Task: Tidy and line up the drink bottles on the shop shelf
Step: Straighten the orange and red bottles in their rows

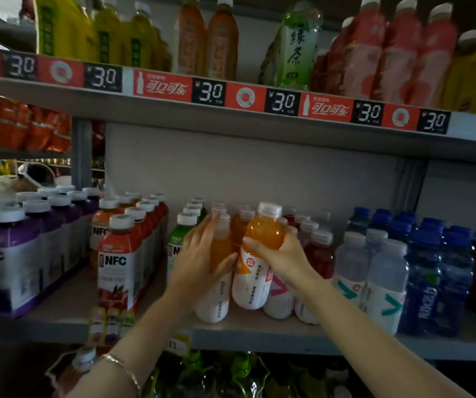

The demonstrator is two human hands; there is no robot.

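Straightening of the orange drink row is shown under way on the middle shelf. An orange bottle with a white lower label is gripped by the right hand, the thumb and fingers being wrapped round its shoulder below the cap; the bottle is seen tilted slightly and appears raised a little above its neighbours, near the front edge of the shelf. A second orange bottle, standing just to its left at the front edge, is steadied by the left hand, whose fingers are spread flat against its side rather than closed round it. Red bottles are ranged just to the right, pale clear bottles and blue bottles further toward the right end, and NFC juice bottles toward the left end. The step in hand is judged to be the seating of the held bottle into the front of its row. For the next move, the bottle would need to be set upright beside the steadied one, label outward, and flush with the front edge.
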